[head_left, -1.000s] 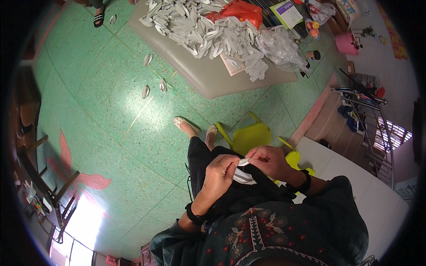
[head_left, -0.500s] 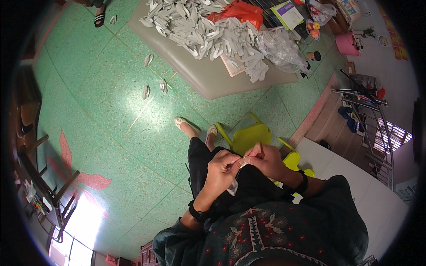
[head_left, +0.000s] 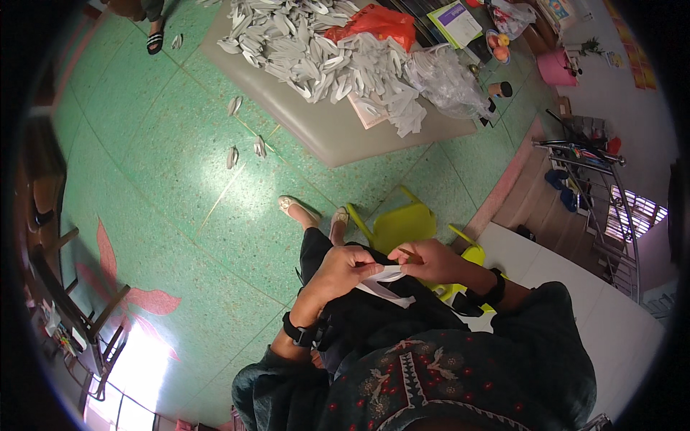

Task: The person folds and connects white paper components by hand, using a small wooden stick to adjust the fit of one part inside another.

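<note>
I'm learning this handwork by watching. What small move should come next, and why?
Perhaps lower the left hand to steady the pale piece's loose end, leaving the right hand pinching the upper part: both hands' fingertips grip up there, while the lower end hangs unheld.

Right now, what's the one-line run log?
left hand: holds white strip; right hand: holds white strip; pale pieces: piled on grey table
</note>
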Action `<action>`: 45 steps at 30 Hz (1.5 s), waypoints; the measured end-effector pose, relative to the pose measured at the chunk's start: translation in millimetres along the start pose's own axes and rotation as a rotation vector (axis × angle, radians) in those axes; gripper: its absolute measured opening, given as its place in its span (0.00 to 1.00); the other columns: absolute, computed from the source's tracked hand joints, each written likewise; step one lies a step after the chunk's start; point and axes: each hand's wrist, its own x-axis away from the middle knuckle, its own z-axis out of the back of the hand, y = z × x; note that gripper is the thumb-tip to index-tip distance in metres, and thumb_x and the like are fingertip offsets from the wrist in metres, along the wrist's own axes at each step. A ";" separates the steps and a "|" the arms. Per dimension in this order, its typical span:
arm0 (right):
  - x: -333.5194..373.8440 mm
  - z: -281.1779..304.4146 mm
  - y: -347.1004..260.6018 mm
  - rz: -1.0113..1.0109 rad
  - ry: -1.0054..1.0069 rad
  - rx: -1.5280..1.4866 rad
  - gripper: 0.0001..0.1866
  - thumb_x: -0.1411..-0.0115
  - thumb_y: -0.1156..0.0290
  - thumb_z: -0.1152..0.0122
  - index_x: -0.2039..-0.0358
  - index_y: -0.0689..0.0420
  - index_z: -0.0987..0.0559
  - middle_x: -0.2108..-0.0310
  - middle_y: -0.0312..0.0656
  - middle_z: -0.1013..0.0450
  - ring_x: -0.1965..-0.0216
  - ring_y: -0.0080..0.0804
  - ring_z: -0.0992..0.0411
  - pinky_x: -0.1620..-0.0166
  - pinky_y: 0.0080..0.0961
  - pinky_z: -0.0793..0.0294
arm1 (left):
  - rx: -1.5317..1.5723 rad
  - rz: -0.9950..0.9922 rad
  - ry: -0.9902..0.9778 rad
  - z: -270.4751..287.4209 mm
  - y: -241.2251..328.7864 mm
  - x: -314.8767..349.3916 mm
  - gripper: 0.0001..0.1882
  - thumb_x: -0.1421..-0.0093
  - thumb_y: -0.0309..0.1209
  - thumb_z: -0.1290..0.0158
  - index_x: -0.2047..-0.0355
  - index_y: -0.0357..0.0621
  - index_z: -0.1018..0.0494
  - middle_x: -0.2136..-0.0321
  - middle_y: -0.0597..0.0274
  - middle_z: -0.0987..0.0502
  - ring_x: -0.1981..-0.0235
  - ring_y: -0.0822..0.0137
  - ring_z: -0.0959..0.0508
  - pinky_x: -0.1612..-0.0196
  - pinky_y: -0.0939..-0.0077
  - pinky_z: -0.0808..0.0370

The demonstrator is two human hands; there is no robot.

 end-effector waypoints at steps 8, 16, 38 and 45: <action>-8.4 -5.7 9.0 -0.056 0.274 -0.100 0.06 0.47 0.74 0.42 0.72 0.63 0.27 0.78 0.36 0.32 0.75 0.19 0.35 0.72 0.19 0.36 | 0.026 0.037 0.478 -23.6 5.0 -7.5 0.13 0.46 0.27 0.45 0.62 0.33 0.31 0.82 0.60 0.28 0.81 0.74 0.30 0.75 0.82 0.32; -16.7 -12.6 -6.7 0.113 0.361 -0.103 0.05 0.46 0.76 0.43 0.71 0.61 0.30 0.76 0.30 0.34 0.76 0.11 0.40 0.75 0.13 0.40 | 0.187 -0.088 0.711 -58.2 -8.7 -9.5 0.08 0.47 0.21 0.48 0.65 0.35 0.26 0.74 0.61 0.29 0.78 0.73 0.30 0.73 0.84 0.32; 0.1 -9.0 -9.1 -0.043 0.417 -0.295 0.08 0.43 0.70 0.46 0.73 0.63 0.25 0.84 0.29 0.37 0.79 0.15 0.40 0.76 0.17 0.40 | -0.488 -0.103 0.900 -51.9 -0.1 7.0 0.17 0.62 0.17 0.52 0.68 0.40 0.26 0.71 0.57 0.27 0.67 0.56 0.28 0.64 0.72 0.32; -4.1 -16.1 -21.8 0.088 0.298 -0.111 0.07 0.44 0.72 0.44 0.66 0.60 0.23 0.77 0.40 0.26 0.77 0.18 0.32 0.73 0.18 0.33 | -0.208 -0.311 0.675 -36.1 29.0 17.6 0.10 0.53 0.23 0.46 0.67 0.42 0.26 0.71 0.60 0.27 0.69 0.60 0.29 0.62 0.74 0.36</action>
